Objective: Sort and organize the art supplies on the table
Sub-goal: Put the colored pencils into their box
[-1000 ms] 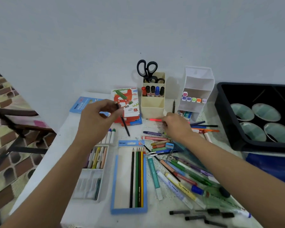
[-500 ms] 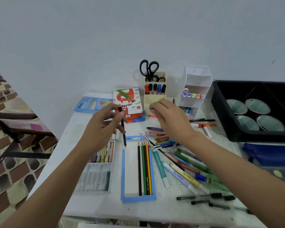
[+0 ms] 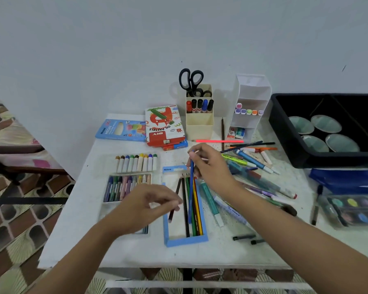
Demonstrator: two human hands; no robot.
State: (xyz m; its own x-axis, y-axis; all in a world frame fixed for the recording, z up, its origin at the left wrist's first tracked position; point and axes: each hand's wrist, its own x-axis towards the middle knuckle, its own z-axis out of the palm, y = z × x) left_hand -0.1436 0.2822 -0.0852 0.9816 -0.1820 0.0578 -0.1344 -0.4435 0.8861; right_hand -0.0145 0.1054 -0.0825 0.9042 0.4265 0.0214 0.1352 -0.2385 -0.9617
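A blue pencil tray (image 3: 186,241) lies at the table's front middle with several coloured pencils (image 3: 194,217) along its right side. My left hand (image 3: 145,209) is blurred; its fingertips pinch a dark brown pencil (image 3: 178,187) that lies slanted over the tray's left part. My right hand (image 3: 210,166) hovers above the tray's far end and grips a blue pencil (image 3: 191,194) near its top, the tip pointing down into the tray. A heap of pens and markers (image 3: 253,164) spreads to the right of the tray.
Pastel trays (image 3: 128,185) lie left of the pencil tray, with pastel boxes (image 3: 164,126) behind. At the back stand a cream holder (image 3: 199,122) with scissors and a white organizer (image 3: 251,107). A black bin (image 3: 285,134) and a paint palette (image 3: 353,209) sit right.
My left hand brought the dark pencil down from the back left to the tray. My right hand took a blue pencil from the heap and moved it over the tray.
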